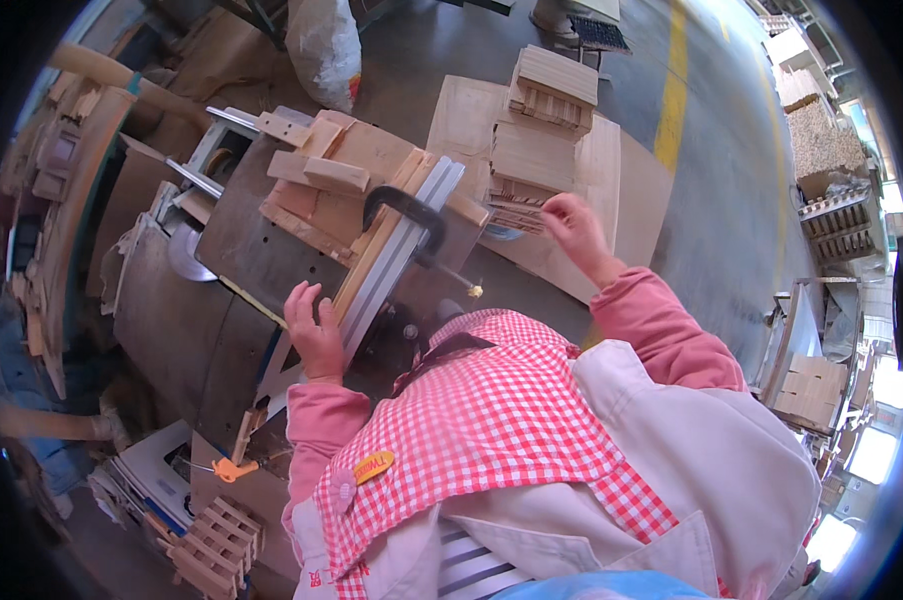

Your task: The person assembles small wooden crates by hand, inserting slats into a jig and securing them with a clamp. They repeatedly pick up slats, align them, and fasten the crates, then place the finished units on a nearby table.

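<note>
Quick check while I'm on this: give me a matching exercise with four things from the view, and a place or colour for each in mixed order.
Column one:
1. Clamp
2. Right hand
3. Sack
4. Floor stripe

Column two:
A. Yellow
B. Across the metal rail
C. Mostly white, at the top of the view
D. Next to the stacked blocks

Right pairs: 1-B, 2-D, 3-C, 4-A
</note>
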Demonstrator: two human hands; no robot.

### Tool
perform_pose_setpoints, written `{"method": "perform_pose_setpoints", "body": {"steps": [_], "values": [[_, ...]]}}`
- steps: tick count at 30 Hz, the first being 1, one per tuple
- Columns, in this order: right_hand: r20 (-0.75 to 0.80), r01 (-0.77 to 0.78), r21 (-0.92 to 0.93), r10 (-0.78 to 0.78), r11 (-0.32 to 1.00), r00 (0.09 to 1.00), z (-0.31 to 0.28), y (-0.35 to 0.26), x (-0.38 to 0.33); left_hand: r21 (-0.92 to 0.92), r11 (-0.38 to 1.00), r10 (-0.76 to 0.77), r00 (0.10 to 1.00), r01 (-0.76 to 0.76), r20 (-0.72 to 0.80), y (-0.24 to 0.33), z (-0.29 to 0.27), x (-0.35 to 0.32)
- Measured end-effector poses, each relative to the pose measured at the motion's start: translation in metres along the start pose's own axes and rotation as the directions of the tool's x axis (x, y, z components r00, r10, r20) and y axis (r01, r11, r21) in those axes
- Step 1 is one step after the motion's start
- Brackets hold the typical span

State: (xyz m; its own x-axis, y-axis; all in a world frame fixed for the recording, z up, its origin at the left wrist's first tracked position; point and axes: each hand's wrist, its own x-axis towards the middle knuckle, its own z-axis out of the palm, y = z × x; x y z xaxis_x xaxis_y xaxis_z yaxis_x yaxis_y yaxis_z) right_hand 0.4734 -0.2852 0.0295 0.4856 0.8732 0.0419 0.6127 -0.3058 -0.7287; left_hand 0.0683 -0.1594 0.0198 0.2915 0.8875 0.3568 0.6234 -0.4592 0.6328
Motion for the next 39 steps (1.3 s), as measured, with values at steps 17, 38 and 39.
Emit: {"method": "perform_pose_setpoints", "body": {"steps": [17, 38, 39], "values": [[0.036, 0.182, -0.569, -0.196, 0.802, 0.98, 0.009, 0.085, 0.07, 0.219, 0.967, -0.147, 0.988, 0.131, 0.055, -0.004, 0.021, -0.007], [0.099, 0.2, -0.613, -0.178, 0.764, 0.979, 0.001, 0.068, 0.067, 0.214, 0.971, -0.113, 0.993, 0.103, 0.036, -0.007, 0.023, -0.007], [0.119, 0.192, -0.589, -0.15, 0.785, 0.981, 0.0, 0.067, 0.065, 0.212, 0.972, -0.111, 0.993, 0.1, 0.041, -0.007, 0.023, -0.007]]}}
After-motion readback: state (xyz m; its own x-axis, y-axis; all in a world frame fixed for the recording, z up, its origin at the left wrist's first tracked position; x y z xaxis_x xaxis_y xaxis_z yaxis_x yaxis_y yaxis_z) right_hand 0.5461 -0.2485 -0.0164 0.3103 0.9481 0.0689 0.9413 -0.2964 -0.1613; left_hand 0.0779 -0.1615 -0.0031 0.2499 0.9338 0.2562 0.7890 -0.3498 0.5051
